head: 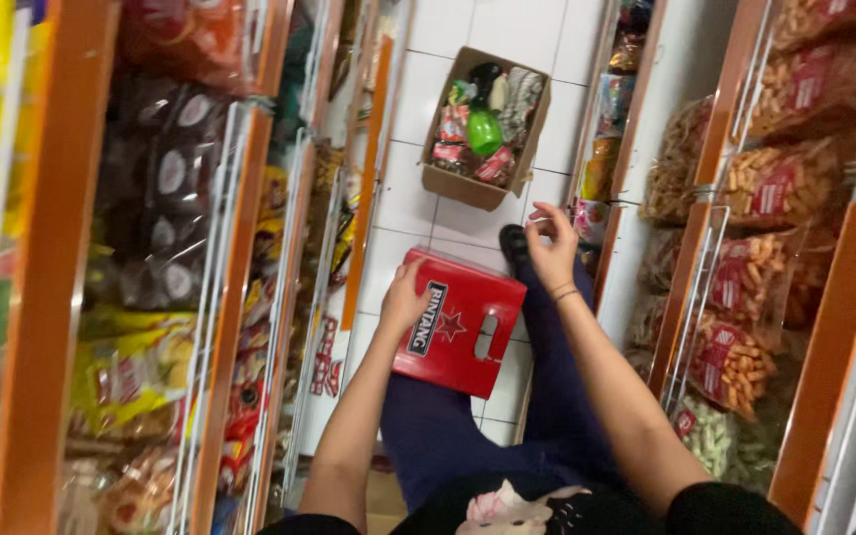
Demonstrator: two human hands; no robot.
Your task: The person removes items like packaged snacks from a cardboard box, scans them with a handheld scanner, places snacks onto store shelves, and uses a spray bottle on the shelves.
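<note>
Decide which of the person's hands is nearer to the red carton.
Left. The left hand grips the red carton at its left edge; the right hand hovers apart, above its upper right corner, holding nothing.

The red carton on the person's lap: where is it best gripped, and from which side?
Probably at the oval handle cut-out in the red carton, coming from the right, where the right hand hovers free above it. The carton lies tilted on the thigh with that slot facing up and uncovered. The left hand already holds the opposite left edge, so it is steadied there.
</note>
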